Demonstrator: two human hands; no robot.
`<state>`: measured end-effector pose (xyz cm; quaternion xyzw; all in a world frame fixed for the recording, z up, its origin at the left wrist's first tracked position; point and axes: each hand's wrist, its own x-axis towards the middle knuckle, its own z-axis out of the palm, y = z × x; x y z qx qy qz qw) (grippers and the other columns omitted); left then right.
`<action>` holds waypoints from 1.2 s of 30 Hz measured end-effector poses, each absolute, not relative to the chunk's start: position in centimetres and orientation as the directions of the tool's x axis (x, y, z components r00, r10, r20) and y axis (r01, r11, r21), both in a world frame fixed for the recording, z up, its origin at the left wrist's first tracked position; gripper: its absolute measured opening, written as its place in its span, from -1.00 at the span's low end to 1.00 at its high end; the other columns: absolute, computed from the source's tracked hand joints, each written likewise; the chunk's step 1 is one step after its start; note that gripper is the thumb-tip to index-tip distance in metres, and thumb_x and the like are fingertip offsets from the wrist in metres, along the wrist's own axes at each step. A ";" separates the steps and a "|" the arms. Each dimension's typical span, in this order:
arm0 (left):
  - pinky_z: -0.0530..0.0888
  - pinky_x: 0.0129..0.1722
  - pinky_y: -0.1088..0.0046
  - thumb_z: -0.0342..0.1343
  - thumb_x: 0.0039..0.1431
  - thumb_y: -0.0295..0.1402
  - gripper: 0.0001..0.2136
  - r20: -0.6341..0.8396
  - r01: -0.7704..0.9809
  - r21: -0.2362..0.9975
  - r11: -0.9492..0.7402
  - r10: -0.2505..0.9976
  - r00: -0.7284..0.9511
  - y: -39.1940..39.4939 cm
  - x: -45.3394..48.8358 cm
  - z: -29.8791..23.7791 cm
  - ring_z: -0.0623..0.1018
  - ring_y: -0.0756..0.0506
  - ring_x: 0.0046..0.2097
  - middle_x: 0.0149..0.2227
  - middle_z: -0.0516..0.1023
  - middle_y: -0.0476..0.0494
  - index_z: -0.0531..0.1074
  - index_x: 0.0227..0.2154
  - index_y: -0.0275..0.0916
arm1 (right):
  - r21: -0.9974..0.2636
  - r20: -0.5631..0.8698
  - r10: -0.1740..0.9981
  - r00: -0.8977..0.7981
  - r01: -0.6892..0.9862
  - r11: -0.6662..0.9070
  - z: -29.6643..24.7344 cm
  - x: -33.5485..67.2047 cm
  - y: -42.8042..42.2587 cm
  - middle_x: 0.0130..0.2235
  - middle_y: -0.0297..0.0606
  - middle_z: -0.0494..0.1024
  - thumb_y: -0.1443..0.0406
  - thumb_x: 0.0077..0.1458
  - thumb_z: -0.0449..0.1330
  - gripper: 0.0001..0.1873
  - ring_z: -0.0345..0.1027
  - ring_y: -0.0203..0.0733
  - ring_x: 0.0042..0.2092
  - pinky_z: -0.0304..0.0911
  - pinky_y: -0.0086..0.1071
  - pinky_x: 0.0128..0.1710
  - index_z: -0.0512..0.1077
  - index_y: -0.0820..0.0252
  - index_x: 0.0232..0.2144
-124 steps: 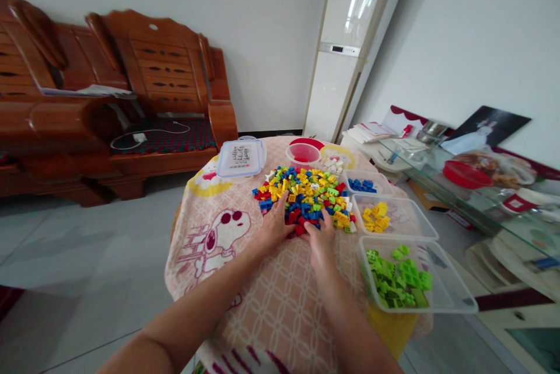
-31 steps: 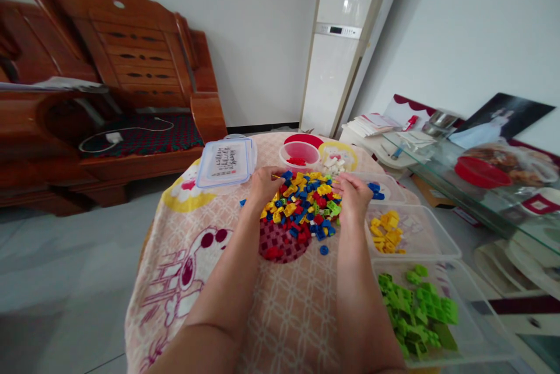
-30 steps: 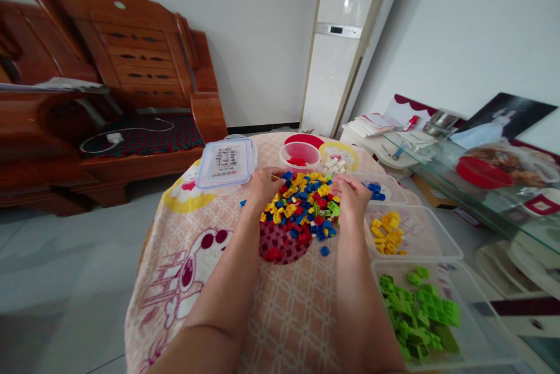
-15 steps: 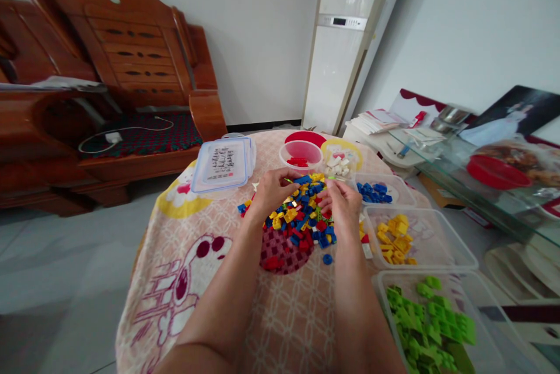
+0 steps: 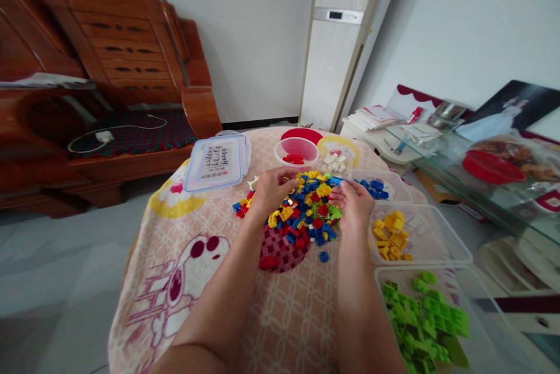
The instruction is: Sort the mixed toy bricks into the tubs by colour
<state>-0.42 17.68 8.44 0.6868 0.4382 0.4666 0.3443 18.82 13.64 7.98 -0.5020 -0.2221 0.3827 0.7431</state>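
A heap of small red, blue, yellow and green bricks (image 5: 306,210) lies on the cartoon-print cloth (image 5: 196,257) over a round table. My left hand (image 5: 271,190) rests on the heap's far left side, fingers loosely bent over the bricks. My right hand (image 5: 355,206) lies against the heap's right side, fingers stretched towards the left. Neither hand visibly grips a brick. A single blue round piece (image 5: 324,256) and a red brick (image 5: 268,262) lie loose on the near side.
Clear tubs line the right: green bricks (image 5: 426,321), yellow bricks (image 5: 394,234), blue bricks (image 5: 375,187). Behind the heap stand a tub with red bricks (image 5: 296,153), white bricks (image 5: 336,161) and a flat lid (image 5: 216,159). A wooden bench (image 5: 109,82) stands left, a glass table (image 5: 481,175) right.
Half a second ago my hands were pinched close together over the heap's far edge. They have now spread apart to its two sides. The view has tilted slightly.
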 end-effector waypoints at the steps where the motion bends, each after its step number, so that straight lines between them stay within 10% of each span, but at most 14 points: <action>1: 0.43 -0.43 0.52 0.18 0.12 -0.26 -0.68 0.337 0.292 0.882 -0.369 0.929 0.155 17.9 -0.8 8.3 0.54 -0.02 -0.42 -0.34 0.67 -0.12 0.66 -0.12 -0.26 | -0.906 -0.044 0.741 0.670 -0.340 0.254 7.7 19.2 13.8 -0.59 -0.39 0.56 0.18 -0.28 0.40 -0.59 0.43 -0.25 -0.61 0.35 -0.48 -0.66 0.40 0.20 -0.34; 7: 0.47 -0.38 0.49 0.19 0.09 -0.22 -0.69 0.332 0.335 0.883 -0.328 0.942 0.047 18.3 -2.4 8.2 0.57 -0.07 -0.36 -0.36 0.67 -0.13 0.67 -0.20 -0.29 | -0.889 0.050 0.511 0.858 -0.195 0.415 6.4 21.1 14.6 -0.45 -0.39 0.60 0.26 -0.25 0.33 -0.53 0.60 -0.15 -0.38 0.55 -0.32 -0.38 0.41 0.20 -0.19; 20: 0.49 -0.38 0.51 0.19 0.08 -0.23 -0.71 0.301 0.330 0.897 -0.293 0.953 0.028 18.3 -2.8 8.2 0.59 -0.07 -0.37 -0.38 0.67 -0.12 0.67 -0.21 -0.27 | -0.857 0.345 0.772 0.534 0.515 0.026 6.9 19.7 13.4 -0.31 -0.10 0.67 0.12 0.03 0.13 -0.50 0.56 -0.04 -0.29 0.45 -0.28 -0.29 0.63 0.31 -0.12; 36: 0.40 -0.43 0.55 0.16 0.09 -0.29 -0.72 0.343 0.391 0.846 -0.363 0.931 0.123 17.5 -1.2 8.4 0.52 -0.02 -0.40 -0.41 0.65 -0.07 0.67 -0.20 -0.26 | -0.933 0.235 0.829 0.508 0.357 0.046 7.6 20.5 12.9 -0.43 -0.16 0.66 0.09 0.04 0.13 -0.50 0.39 -0.18 -0.60 0.32 -0.35 -0.55 0.63 0.32 -0.15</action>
